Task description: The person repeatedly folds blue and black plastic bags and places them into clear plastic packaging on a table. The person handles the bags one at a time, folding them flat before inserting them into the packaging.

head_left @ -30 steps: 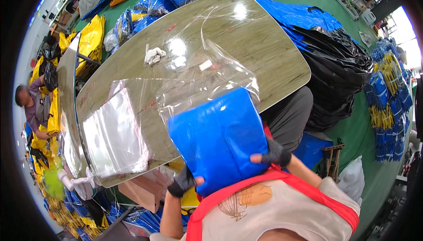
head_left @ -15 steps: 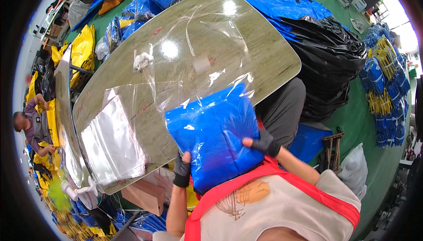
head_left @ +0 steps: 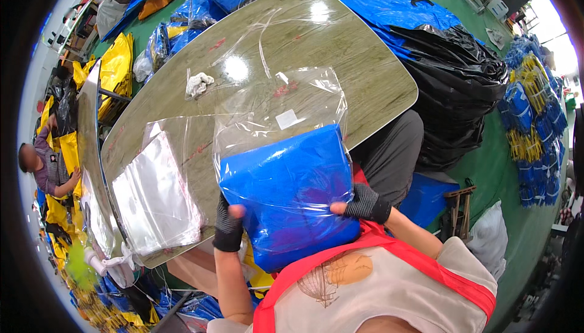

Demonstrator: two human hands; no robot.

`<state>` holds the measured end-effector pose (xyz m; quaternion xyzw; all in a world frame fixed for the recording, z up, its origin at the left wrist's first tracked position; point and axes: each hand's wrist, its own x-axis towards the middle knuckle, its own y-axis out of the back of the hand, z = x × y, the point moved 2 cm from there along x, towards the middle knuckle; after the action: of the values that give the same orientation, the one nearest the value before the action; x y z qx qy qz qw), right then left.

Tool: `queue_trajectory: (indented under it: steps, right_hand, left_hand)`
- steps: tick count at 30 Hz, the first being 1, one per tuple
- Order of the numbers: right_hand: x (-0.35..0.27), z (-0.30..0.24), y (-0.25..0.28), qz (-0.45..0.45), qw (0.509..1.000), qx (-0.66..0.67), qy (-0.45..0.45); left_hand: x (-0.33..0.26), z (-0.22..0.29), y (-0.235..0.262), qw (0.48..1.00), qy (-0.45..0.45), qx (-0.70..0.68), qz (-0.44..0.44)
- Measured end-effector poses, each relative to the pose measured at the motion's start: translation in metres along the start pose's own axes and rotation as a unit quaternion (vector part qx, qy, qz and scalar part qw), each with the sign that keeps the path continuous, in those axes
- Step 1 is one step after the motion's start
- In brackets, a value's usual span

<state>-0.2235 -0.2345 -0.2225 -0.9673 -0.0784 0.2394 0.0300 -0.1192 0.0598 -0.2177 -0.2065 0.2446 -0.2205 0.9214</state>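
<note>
A folded blue sheet-like bundle [head_left: 292,187] sits inside a clear plastic bag [head_left: 255,98], between my body and the table's near edge. The bag's slack end spreads over the table, with a small white label on it. My left hand [head_left: 229,222], in a dark fingerless glove, grips the bundle's left side, thumb on top and fingers hidden beneath. My right hand [head_left: 363,204], gloved alike, holds the right side with its thumb on the plastic. Left of the bundle lies a stack of clear plastic bags [head_left: 157,196].
The brown table [head_left: 158,101] has rounded corners and carries a crumpled white scrap [head_left: 198,84]. Beyond its right side sits a large black and blue sack [head_left: 447,71]. Tied blue and yellow bundles [head_left: 529,108] are piled far right. At far left a person [head_left: 48,165] handles yellow material.
The bagged bundle has shifted slightly left, and my left hand has moved left and up with it. The bag's slack end lies differently, with the white label now plainer.
</note>
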Motion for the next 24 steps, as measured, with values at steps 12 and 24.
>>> queue_trajectory:
  steps: [12,24]
  right_hand:
    - [0.011,-0.005,0.022,-0.052,0.994,0.073,0.061]
    - [0.022,-0.013,0.035,-0.063,0.99,0.124,0.026]
  left_hand:
    - [-0.008,-0.01,-0.024,0.977,0.049,0.188,0.091]
    - [0.028,-0.002,-0.028,0.992,0.012,0.107,0.071]
